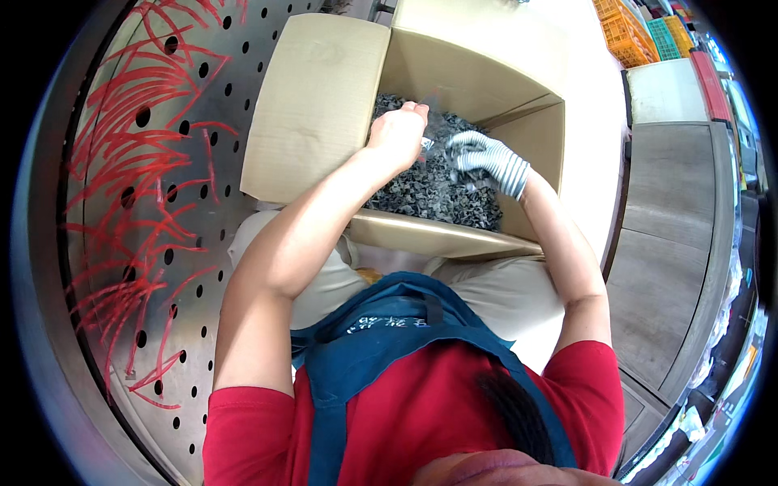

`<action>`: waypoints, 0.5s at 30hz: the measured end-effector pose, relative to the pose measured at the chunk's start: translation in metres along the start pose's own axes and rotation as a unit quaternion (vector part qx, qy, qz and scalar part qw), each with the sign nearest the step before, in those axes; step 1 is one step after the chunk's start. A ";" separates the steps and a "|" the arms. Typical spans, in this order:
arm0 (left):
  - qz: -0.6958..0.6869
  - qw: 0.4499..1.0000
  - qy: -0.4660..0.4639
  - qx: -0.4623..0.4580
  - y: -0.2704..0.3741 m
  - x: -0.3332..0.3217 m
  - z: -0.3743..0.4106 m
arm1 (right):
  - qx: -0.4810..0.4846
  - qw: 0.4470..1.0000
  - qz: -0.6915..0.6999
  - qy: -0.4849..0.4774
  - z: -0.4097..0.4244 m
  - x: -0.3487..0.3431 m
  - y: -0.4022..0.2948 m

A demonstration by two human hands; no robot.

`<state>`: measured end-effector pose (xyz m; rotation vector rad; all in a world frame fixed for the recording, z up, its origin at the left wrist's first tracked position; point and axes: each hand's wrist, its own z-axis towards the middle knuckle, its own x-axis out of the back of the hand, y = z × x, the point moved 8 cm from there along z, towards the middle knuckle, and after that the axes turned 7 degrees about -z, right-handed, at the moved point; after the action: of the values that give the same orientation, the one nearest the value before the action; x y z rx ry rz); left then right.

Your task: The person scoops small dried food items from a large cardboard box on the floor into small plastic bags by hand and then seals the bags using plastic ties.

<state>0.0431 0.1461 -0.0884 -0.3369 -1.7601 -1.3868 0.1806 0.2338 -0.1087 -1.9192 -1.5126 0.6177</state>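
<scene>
An open cardboard box (pixel 526 143) stands before me, partly filled with small, dark, curled dried pieces (pixel 425 194) that look like wood ear fungus. My left hand (pixel 398 135), bare, is over the left part of the box, its fingers pinched on a clear plastic bag (pixel 433 124) with red and white print. The bag is thin and partly hidden by that hand. To its right, my right hand (pixel 489 161) wears a grey-and-white striped glove. Its fingers curl round some of the dark pieces, low in the box.
The box's left flap (pixel 316 109) lies folded outward beside a perforated metal panel (pixel 234 152) with red strands or marks. Its near flap (pixel 444 234) is by my knees. Grey cabinets (pixel 668 182) stand at the right, with orange crates (pixel 626 39) beyond them.
</scene>
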 end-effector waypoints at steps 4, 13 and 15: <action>-0.025 0.999 -0.027 0.001 0.017 -0.007 -0.006 | 0.027 0.978 0.207 -0.012 -0.002 -0.013 -0.018; -0.053 0.995 -0.078 0.030 0.037 -0.030 -0.009 | 0.013 0.969 0.226 0.098 0.012 -0.008 0.000; -0.046 0.994 -0.095 0.028 0.043 -0.024 -0.013 | 0.008 0.958 0.278 0.069 0.025 -0.005 0.012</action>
<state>0.0920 0.1562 -0.0769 -0.3709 -1.9882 -1.4057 0.1703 0.2311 -0.1347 -2.3320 -0.8690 0.7082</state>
